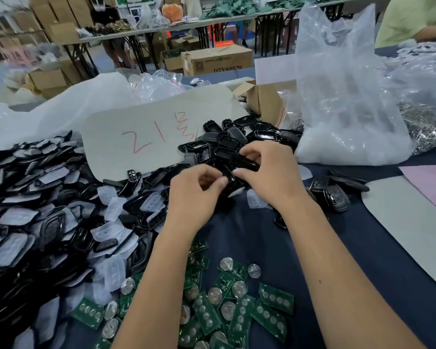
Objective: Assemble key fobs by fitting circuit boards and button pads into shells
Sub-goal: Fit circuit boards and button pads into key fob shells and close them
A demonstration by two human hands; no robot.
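Fingers of both the left hand [195, 195] and right hand [267, 170] pinch one black shell [247, 163]; card [146, 137] reads "21".

Two bare forearms enter from about six o'clock — no sleeves, cuffs or gloves show anywhere along them. The left hand [195, 195] and the right hand [267, 172] wear no rings, and neither wrist carries a watch or band. The fingernails are short and unpainted — a small dark mole sits on the right forearm [337, 273], toward four o'clock.
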